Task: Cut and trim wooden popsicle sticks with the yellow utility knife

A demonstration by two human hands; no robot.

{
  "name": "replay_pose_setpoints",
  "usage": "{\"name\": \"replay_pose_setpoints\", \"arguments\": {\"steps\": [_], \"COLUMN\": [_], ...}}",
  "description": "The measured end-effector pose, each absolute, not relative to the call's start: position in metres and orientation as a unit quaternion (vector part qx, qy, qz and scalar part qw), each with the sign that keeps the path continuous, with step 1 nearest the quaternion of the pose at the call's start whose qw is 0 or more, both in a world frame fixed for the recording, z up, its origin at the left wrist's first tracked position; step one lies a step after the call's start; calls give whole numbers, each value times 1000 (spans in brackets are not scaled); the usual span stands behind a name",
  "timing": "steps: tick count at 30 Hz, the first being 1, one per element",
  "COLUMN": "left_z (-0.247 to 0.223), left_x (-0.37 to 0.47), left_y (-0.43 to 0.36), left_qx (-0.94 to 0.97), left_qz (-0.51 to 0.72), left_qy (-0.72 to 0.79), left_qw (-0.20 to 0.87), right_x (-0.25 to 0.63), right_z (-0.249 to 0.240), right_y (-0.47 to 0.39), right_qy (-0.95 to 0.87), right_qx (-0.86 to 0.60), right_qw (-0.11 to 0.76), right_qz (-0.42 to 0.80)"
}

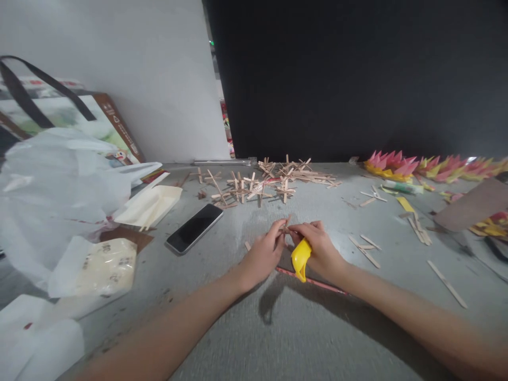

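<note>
Close together above the grey table, my left hand point(265, 254) and my right hand point(319, 246) meet at the fingertips. A thin wooden craft stick point(288, 221) pokes up between them, pinched in my closed left fingers. My right hand is closed too, with yellow-handled scissors point(300, 258) in it; the looped handle hangs below the palm and the blades are hidden. Its fingertips touch the stick area, though the exact contact is covered. Beneath the right wrist lies a thin red patterned strip point(317, 284). One stick end point(248, 246) shows beside my left hand.
Beyond my hands sits a pile of crossed craft sticks point(260, 185). A phone point(194, 228), food tray point(153, 206) and plastic bag point(59, 180) lie left. Loose sticks point(365, 251) and pink-yellow paper flowers point(391, 165) are right. A black panel point(357, 79) stands behind.
</note>
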State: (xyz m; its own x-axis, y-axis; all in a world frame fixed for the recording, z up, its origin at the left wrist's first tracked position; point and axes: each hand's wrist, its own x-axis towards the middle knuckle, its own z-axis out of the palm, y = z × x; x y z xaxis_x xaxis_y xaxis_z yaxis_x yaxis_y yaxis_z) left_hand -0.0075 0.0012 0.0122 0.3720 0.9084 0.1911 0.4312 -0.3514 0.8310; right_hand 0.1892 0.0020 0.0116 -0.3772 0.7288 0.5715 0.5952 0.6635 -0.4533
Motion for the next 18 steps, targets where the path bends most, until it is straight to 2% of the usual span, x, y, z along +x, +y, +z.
{"name": "replay_pose_setpoints", "arguments": {"steps": [6, 12, 18], "left_z": [11, 7, 7], "left_x": [-7, -11, -10], "left_y": [5, 27, 21], "left_qx": [725, 552, 605], "left_qz": [385, 515, 506], "left_qy": [454, 514, 463], "left_qw": [347, 407, 405], "right_x": [189, 193, 211], "right_z": [16, 19, 5], "right_y": [-4, 0, 25], "right_qy": [-825, -827, -857], "right_qx": [-439, -438, -452], "right_qw": [346, 349, 242], "right_qz": [87, 47, -38]}}
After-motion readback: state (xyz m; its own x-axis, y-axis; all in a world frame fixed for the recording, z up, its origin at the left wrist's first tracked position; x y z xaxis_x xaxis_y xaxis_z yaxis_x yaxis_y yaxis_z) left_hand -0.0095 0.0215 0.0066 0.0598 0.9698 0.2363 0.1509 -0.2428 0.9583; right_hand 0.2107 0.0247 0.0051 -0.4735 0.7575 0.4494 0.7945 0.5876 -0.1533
